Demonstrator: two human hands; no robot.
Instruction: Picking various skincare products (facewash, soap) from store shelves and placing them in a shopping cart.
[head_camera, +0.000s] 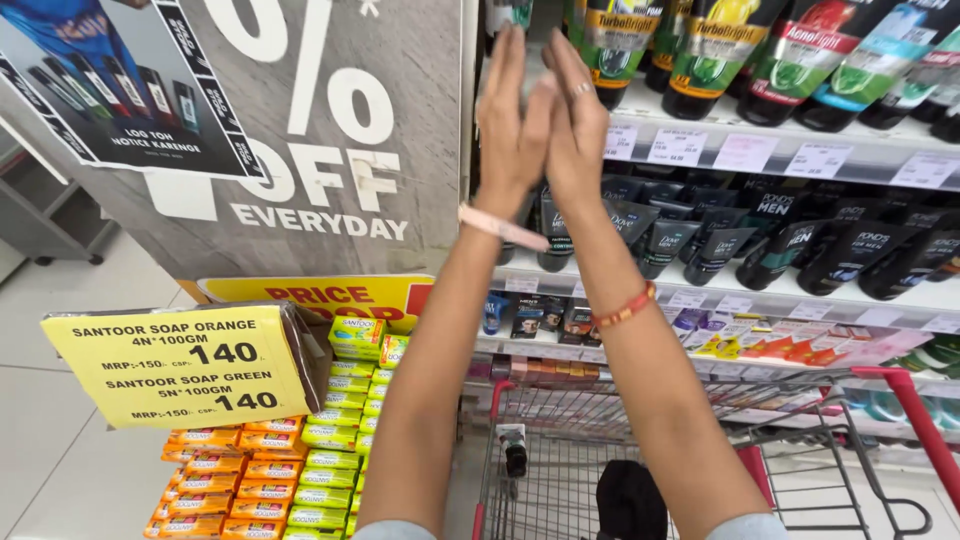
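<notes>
Both hands are raised in front of a shop shelf, seen from the head camera. The left hand (513, 125) and the right hand (577, 120) stand upright with fingers stretched and palms pressed lightly against each other; both are open and hold nothing. They hover level with the top shelf (760, 140), just in front of a row of dark face-wash tubes (715, 50) that stand upright on their caps, but neither hand touches a tube or the shelf edge. The left wrist carries a pale band (500, 226), the right wrist a red-and-orange bangle (624, 306). On the shelf below stands a second row of dark grey tubes (700, 245), and under that a row of small boxes (560, 320). Below the arms is a red-framed wire shopping cart (800, 440); in its basket lie 1 small dark bottle (513, 448) and a black rounded object (630, 500) whose kind cannot be told. To the left, stacked soap packs in orange and green (300, 470) sit beneath a yellow price card (180, 365), with a grey offer board (330, 140) above. Judged from this layout, picking has already put 2 things in the cart, while the tubes nearest the hands remain on the shelf, ungrasped; any taking from the top shelf is not yet begun.
</notes>
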